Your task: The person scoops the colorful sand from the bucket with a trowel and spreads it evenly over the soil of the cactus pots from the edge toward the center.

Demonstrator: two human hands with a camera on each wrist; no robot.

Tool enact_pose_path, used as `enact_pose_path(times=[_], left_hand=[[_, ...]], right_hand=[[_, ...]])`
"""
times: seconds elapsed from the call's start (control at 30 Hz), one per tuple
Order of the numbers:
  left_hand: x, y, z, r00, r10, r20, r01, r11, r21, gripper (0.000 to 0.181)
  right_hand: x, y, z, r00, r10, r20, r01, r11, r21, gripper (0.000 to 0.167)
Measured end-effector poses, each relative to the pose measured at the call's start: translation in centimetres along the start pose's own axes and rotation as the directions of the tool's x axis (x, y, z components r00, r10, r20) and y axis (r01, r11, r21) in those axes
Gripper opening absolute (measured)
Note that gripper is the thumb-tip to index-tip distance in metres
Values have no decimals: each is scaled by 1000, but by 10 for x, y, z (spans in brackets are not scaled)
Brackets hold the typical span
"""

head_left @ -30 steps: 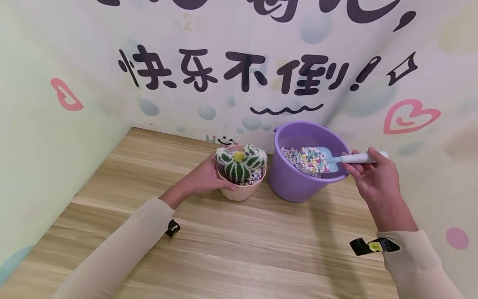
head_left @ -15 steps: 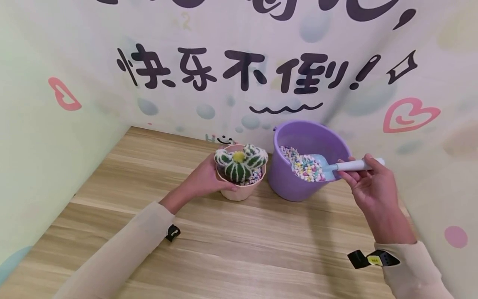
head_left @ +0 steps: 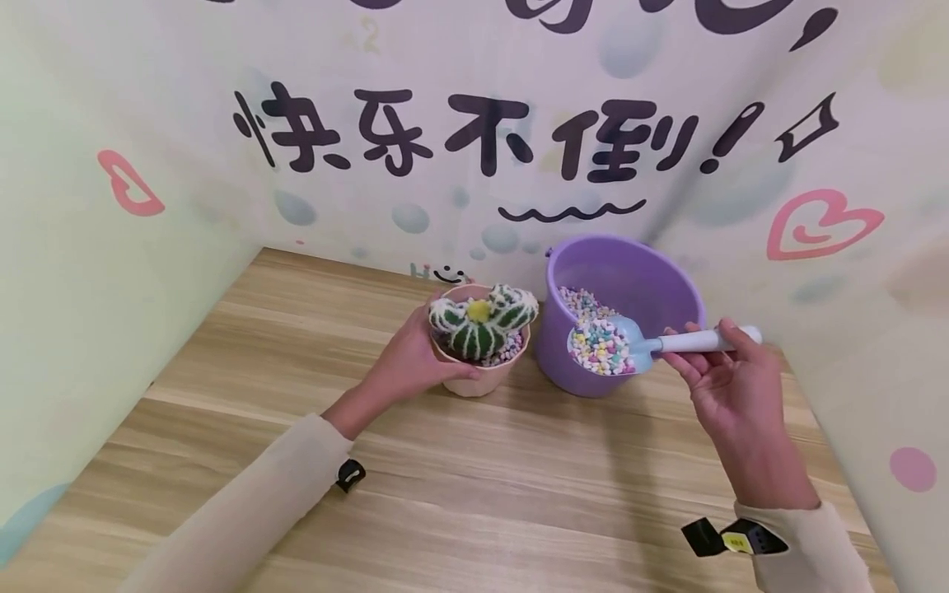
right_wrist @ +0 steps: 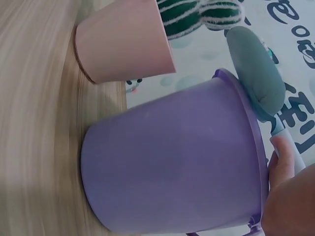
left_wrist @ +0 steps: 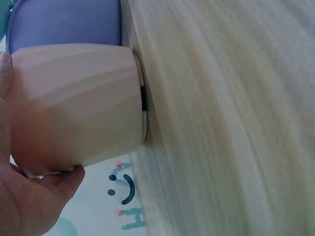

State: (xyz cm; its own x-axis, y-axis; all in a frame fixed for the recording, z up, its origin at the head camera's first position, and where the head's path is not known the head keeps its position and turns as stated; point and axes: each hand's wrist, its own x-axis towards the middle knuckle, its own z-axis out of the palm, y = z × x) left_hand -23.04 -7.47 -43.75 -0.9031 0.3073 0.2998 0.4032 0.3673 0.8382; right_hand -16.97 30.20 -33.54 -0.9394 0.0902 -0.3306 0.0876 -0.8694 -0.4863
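My left hand (head_left: 413,356) grips a pink pot (head_left: 482,381) by its near left side, thumb along the front. A green and white knitted cactus (head_left: 476,336) with a yellow top stands in the pot among small coloured pebbles. In the left wrist view, fingers curl round the pot (left_wrist: 78,105). My right hand (head_left: 737,395) holds the white handle of a light blue scoop (head_left: 643,350), heaped with pastel pebbles (head_left: 599,346). The scoop is over the near rim of a purple bucket (head_left: 586,380); the right wrist view shows its underside (right_wrist: 258,73) beside the rim.
The purple bucket stands close to the pot's right, with more pebbles (head_left: 586,303) inside. Both are on a wooden table (head_left: 445,486), near a printed cloth backdrop (head_left: 415,189) at the back. A pale wall (head_left: 59,272) borders the left side.
The loaded scoop in my right hand has moved left and toward me, from inside the bucket to over its near rim. My left hand keeps its grip on the pot.
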Motion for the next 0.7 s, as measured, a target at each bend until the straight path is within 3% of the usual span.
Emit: enact_pose_path(times=[0.23,0.53,0.7], left_hand=[[-9,9,5,992,-97,-75,107,986,128,120],[-16,17,12,976,-186,-115,201,970,134,122],[-20,21,16,968,-201,-151,224,963,149,125]], right_hand=[[-10,12,-3,1000,-21,5,20,998,57,27],[-19,31,-6,999,-36,36,33,995,89,30],[-22,40,-7,997,-62,49,58,995,82,31]])
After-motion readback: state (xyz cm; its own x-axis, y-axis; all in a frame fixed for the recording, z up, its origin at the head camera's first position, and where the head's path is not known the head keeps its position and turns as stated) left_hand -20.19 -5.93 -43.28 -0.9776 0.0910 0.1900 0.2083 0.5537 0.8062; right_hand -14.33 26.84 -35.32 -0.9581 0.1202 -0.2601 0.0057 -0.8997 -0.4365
